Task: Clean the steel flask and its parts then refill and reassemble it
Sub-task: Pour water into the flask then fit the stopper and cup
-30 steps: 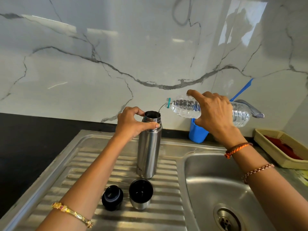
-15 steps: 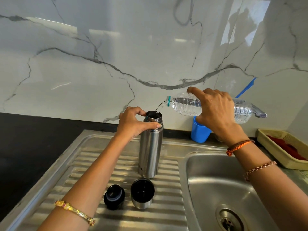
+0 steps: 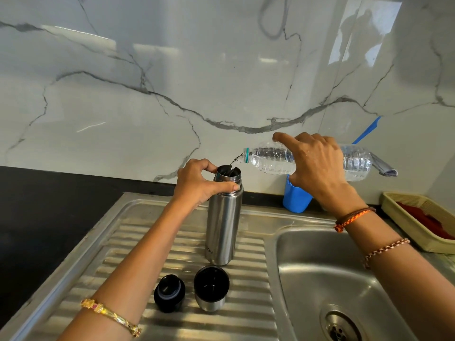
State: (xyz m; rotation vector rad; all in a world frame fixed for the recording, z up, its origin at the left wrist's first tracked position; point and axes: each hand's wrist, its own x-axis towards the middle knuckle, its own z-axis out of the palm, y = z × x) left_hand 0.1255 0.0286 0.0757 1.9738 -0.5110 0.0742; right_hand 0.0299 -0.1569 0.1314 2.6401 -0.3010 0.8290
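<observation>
Steel flask (image 3: 222, 225): upright on the draining board (image 3: 248, 274), rigid, slick, I'd say growing heavier. My left hand (image 3: 200, 184) grips its neck; my right hand (image 3: 317, 166) clasps the soft water bottle (image 3: 268, 159), pouring.

Figure: the person's two forearms and hands, seen from a head-worn camera. Both forearms are bare, and no sleeve is seen. On the left forearm a gold bangle (image 3: 110, 317) is worn, made of slim linked segments and set with pink and yellow stones on its upper part. On the right wrist a braided cord band (image 3: 354, 216) in orange and dark brown is worn, with a knotted end at its lower side. Farther up the right forearm a chain bracelet (image 3: 386, 249) of copper-coloured and pale twisted links is worn.
</observation>
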